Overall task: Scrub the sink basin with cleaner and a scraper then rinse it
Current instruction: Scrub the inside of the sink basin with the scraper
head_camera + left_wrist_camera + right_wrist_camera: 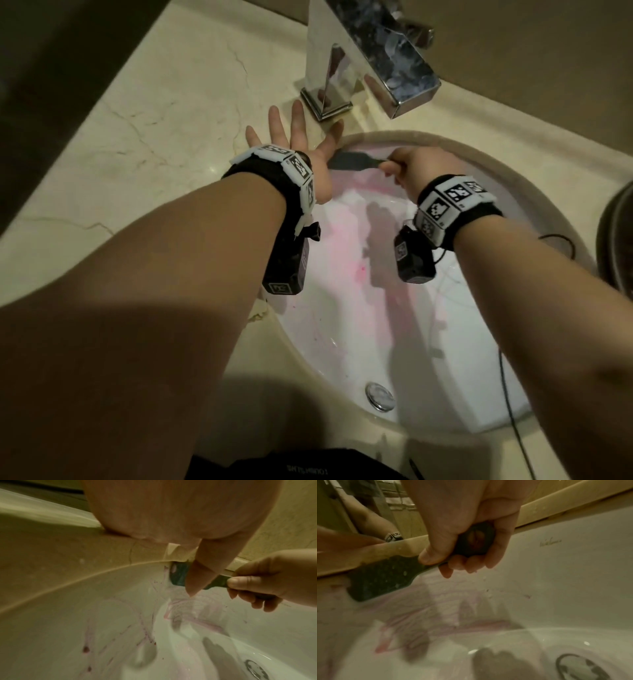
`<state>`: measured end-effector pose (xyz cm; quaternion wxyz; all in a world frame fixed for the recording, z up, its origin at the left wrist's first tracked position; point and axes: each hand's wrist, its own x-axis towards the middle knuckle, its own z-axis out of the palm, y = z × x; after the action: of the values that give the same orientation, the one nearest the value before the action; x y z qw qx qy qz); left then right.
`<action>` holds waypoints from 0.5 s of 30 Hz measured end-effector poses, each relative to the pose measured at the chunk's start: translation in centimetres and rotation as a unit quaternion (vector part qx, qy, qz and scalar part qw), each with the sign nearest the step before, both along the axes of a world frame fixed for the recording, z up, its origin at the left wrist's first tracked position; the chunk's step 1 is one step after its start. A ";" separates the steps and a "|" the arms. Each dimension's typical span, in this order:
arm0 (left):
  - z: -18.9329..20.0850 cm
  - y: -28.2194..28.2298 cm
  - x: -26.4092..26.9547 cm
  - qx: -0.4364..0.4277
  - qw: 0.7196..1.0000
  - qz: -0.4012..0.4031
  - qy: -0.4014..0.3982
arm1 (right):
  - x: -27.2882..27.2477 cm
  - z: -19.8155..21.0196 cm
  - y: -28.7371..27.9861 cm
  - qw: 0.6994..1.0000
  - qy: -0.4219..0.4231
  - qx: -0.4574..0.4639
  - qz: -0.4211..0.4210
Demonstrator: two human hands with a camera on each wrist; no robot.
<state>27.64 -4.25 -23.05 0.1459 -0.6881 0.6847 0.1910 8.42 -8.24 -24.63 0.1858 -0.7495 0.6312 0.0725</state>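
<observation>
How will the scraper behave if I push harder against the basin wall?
The scraper blade looks thin and flat, so it may flex. It is spotted with droplets, so probably slippery. The right hand grips the handle in a full fist, which should hold.

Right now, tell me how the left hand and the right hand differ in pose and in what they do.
The left hand lies flat with its fingers spread on the countertop; the right hand is curled inside the sink basin. The left hand holds nothing; the right hand grips the scraper, whose blade sits against the basin wall just under the rim. Both wear tagged wristbands.
</observation>
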 end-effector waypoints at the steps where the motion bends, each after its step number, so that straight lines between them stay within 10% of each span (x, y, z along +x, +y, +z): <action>1: 0.1 0.0 0.0 0.006 1.000 0.002 0.005 | 0.7 -0.3 0.1 1.000 -0.015 0.005 0.002; 15: -0.1 0.0 -0.2 0.004 1.000 0.011 0.002 | -0.6 -1.1 0.4 0.999 -0.003 0.030 -0.046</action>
<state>27.49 -4.28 -23.13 0.1452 -0.6942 0.6768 0.1971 7.84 -7.81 -25.78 0.2131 -0.7142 0.6618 0.0803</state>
